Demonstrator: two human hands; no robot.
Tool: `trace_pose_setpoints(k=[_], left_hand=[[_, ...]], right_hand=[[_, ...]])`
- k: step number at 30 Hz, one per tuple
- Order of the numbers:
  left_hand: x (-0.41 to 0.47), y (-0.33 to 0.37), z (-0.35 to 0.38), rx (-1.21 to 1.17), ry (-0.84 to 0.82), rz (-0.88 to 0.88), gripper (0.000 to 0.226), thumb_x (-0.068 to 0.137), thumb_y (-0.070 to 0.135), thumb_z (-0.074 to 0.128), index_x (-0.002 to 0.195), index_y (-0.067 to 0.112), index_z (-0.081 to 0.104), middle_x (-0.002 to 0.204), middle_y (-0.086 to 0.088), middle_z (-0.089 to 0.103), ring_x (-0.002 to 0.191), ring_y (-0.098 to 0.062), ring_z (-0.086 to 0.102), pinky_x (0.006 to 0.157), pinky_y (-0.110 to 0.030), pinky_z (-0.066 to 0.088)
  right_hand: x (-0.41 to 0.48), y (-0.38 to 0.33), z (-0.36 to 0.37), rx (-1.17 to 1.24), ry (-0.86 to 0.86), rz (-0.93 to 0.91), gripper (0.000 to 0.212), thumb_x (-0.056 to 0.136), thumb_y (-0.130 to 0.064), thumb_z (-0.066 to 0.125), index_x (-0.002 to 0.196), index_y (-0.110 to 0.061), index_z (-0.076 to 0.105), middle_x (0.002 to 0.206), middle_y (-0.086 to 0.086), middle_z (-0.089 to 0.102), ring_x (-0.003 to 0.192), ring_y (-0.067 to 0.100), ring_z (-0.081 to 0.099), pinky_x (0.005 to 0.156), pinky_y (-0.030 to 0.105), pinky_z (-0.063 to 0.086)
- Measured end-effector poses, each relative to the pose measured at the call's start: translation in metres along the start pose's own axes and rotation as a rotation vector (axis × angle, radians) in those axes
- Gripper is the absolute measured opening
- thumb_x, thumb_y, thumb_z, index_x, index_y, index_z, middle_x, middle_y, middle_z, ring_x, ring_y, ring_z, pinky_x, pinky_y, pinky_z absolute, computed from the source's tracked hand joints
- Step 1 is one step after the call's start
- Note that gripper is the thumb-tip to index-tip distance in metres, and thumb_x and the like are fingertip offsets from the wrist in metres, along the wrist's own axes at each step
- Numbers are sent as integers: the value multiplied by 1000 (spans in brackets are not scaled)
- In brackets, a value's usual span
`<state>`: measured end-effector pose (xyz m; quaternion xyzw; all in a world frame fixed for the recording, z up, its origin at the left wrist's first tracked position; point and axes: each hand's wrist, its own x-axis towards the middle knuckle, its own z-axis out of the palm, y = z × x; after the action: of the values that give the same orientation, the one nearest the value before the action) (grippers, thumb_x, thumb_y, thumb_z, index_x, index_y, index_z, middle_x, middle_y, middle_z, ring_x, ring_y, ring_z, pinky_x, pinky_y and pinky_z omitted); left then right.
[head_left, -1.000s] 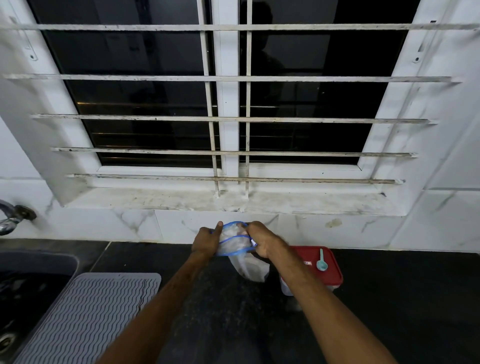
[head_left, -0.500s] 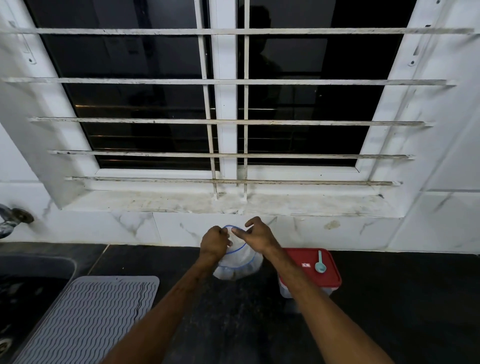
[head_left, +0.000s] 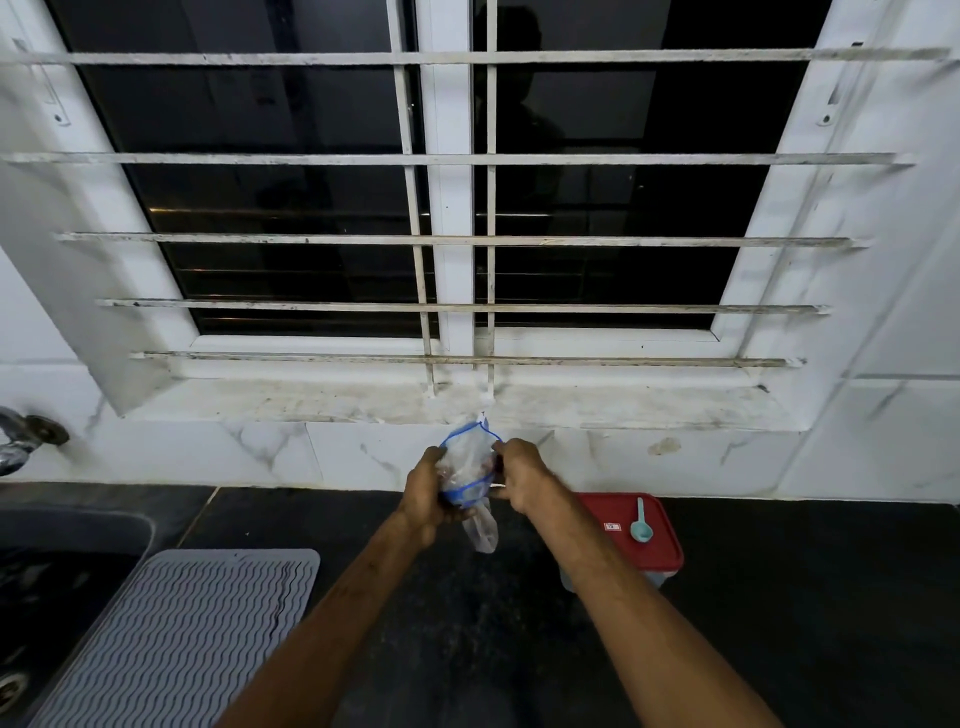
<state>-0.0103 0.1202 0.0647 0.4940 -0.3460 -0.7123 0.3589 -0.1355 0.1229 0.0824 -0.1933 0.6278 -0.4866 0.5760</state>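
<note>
Both hands grip a clear bag (head_left: 467, 462) with a blue band, held above the dark table (head_left: 779, 597) near the wall: the left hand (head_left: 428, 496) clasps its 9 o'clock side, the right hand (head_left: 522, 475) pinches its 3 o'clock side. A red-lidded box (head_left: 654, 545) with a small scoop (head_left: 640, 527) on top sits at the bag's 4 o'clock, and a grey mat (head_left: 182, 634) lies at 8 o'clock.

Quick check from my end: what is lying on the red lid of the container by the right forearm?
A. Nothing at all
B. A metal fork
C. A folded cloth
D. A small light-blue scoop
D. A small light-blue scoop lies on the red lid, just right of the right forearm, while both hands grip the plastic bag.
</note>
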Motion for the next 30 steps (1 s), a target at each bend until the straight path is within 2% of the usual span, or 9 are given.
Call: trace_pose_setpoints(k=[4, 9, 11, 13, 17, 20, 23, 26, 30], left_hand=[[-3, -1, -9, 142, -55, 26, 51, 91, 57, 51, 104, 12, 70, 98, -14, 74, 85, -31, 68, 63, -35, 52], [-6, 0, -8, 287, 117, 223, 19, 100, 24, 50, 105, 8, 59, 92, -13, 65, 72, -23, 64, 48, -29, 51], [-4, 1, -12, 345, 182, 261, 17, 99, 14, 45, 96, 9, 61, 88, -15, 62, 67, -22, 60, 46, -27, 50], [-4, 3, -16, 343, 180, 192, 21, 98, 10, 44, 84, 9, 60, 86, -19, 59, 63, -23, 56, 50, -29, 49], [-15, 11, -17, 29, 30, 10, 29, 99, 18, 32, 98, 9, 59, 92, -16, 62, 81, -30, 60, 68, -40, 52], [-18, 14, -14, -105, -108, -20, 34, 97, 21, 30, 103, 10, 62, 98, -16, 67, 88, -32, 63, 80, -46, 52], [-21, 14, -19, -92, -242, -24, 28, 98, 16, 37, 111, 8, 61, 104, -17, 69, 92, -31, 65, 87, -47, 53], [-18, 12, -33, 44, -383, -11, 29, 98, 11, 50, 126, 10, 53, 118, -22, 62, 96, -34, 67, 83, -48, 58], [-18, 12, -29, 155, -358, 87, 31, 96, 25, 54, 124, 12, 56, 102, -15, 66, 79, -28, 70, 69, -43, 61]], right_hand=[[-1, 6, 3, -49, -65, 11, 28, 96, -12, 38, 83, -10, 63, 82, 10, 65, 71, 25, 61, 65, 35, 53], [1, 8, -5, -153, -124, -1, 57, 99, -53, 39, 78, -11, 70, 65, 3, 49, 60, 17, 46, 54, 27, 43], [1, 7, -6, -296, -86, -44, 54, 98, -54, 42, 75, -12, 67, 68, 2, 52, 65, 18, 49, 61, 29, 46], [3, 6, -6, -266, -64, -69, 43, 99, -45, 47, 78, -11, 62, 79, 5, 60, 74, 21, 56, 70, 33, 47], [0, 4, -7, 99, -127, 45, 36, 101, -35, 46, 84, -6, 59, 78, 7, 66, 71, 21, 61, 61, 35, 53], [-4, 4, -5, 161, -196, 137, 38, 99, -37, 50, 87, -5, 67, 73, 14, 72, 72, 28, 64, 62, 38, 55], [4, 0, -9, 19, -156, 72, 28, 98, -26, 54, 79, -9, 65, 77, 14, 68, 71, 29, 61, 65, 37, 52], [15, -1, -20, -281, 7, -195, 20, 97, -15, 54, 78, -14, 57, 85, 10, 60, 81, 24, 56, 65, 32, 47], [12, 6, -28, -448, -74, -325, 27, 98, -32, 55, 85, -9, 62, 85, 7, 63, 77, 18, 59, 69, 29, 47]])
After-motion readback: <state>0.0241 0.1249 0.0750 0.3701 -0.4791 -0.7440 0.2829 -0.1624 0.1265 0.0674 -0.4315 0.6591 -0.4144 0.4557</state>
